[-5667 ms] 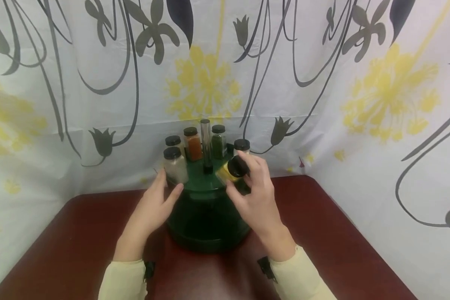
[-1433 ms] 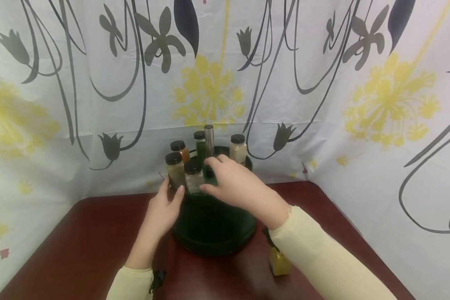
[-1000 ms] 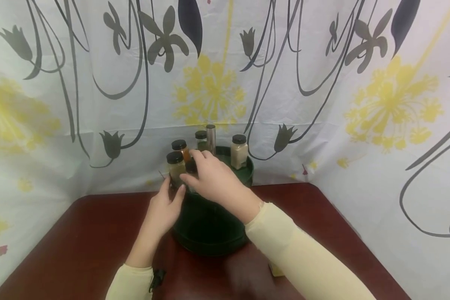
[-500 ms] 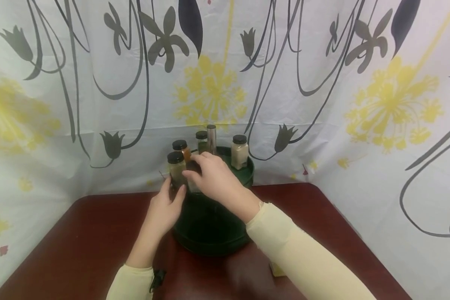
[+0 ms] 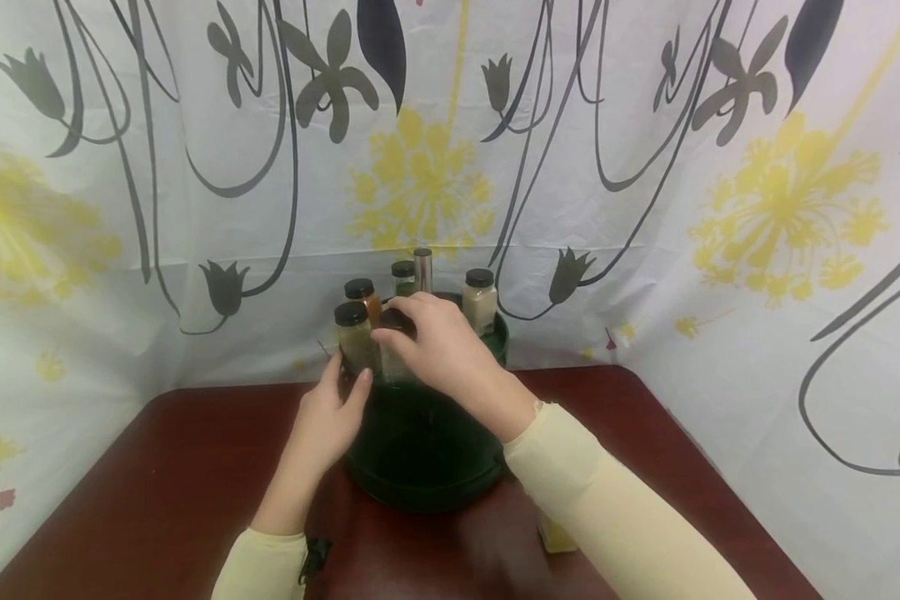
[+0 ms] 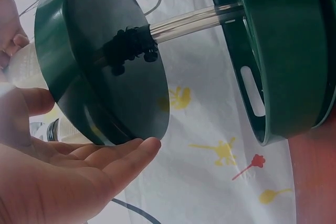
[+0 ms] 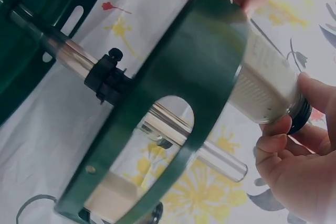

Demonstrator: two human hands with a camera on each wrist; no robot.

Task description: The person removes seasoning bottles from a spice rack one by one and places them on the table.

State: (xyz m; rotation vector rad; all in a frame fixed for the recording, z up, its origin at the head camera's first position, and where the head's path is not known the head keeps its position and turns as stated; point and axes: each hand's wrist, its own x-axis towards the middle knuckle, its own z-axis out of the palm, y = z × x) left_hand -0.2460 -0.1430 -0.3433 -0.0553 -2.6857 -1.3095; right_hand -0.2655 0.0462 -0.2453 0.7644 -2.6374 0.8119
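A green two-tier turntable point(image 5: 423, 496) stands on the table, its upper tray point(image 6: 79, 72) on a metal pole and carrying several spice jars with black lids. My right hand point(image 5: 450, 342) pinches a jar of pale powder point(image 7: 265, 77) by its black lid point(image 7: 300, 115), at the tray's near side. My left hand point(image 5: 326, 429) rests against the tray's left rim; its fingers lie extended along the wall and the thumb touches the rim. Beside the pinched jar are a jar of olive-tan powder point(image 5: 356, 343) and a jar of orange powder point(image 5: 362, 293).
A jar of green herbs point(image 5: 402, 279) stands near the pole top point(image 5: 423, 265), and a beige-powder jar point(image 5: 480, 302) at the tray's right. The yellow-powder jar point(image 5: 557, 537) sits on the red-brown table point(image 5: 195, 467), partly behind my right sleeve. A floral curtain point(image 5: 450, 192) surrounds the table.
The yellow jar went from my right hand to the table, and the tray turned. My right hand then took hold of the pale jar's lid and has just shifted slightly up and right.
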